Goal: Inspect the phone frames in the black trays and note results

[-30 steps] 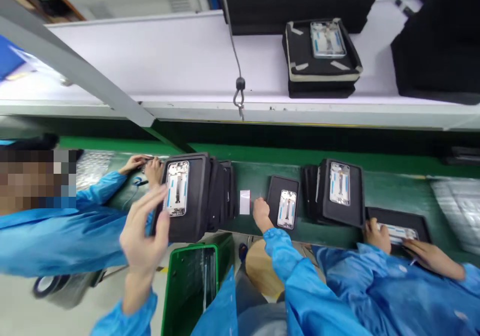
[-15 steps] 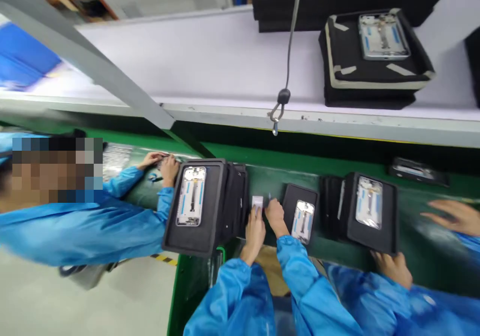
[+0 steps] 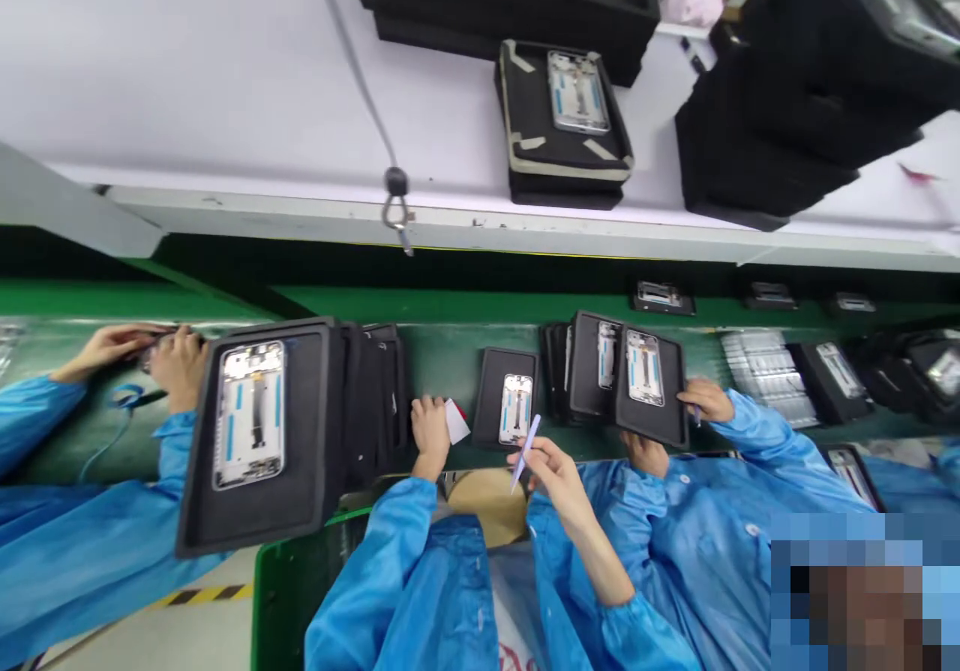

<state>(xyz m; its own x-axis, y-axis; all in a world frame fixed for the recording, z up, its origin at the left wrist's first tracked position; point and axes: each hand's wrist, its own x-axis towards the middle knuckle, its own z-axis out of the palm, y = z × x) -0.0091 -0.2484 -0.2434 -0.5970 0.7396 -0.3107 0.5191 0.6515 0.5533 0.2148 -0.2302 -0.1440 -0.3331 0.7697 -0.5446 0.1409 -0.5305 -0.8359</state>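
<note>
My right hand (image 3: 559, 481) is raised over the table's near edge, its fingertips pinching a slim lavender pen-like stick (image 3: 526, 453). To the left, my left hand (image 3: 430, 436) rests on the green table, fingers curled at the edge of a small white card (image 3: 456, 421) with a bit of red beside it. Between and beyond my hands lies a black foam tray (image 3: 495, 383) carrying a phone frame (image 3: 516, 409) with blue strips. The stick's upper end overlaps that tray's near right corner in view.
A tilted stack of black trays (image 3: 300, 451) bearing a phone frame stands at my left. To the right, a co-worker's hands (image 3: 709, 401) hold another tray (image 3: 671, 421). A white shelf (image 3: 262, 101) crosses above, with a cable hook (image 3: 396, 213) hanging before it.
My view has swung right. My right hand has lifted off the table toward me with the stick. The white card now sits tilted, to the right of my left fingers.
</note>
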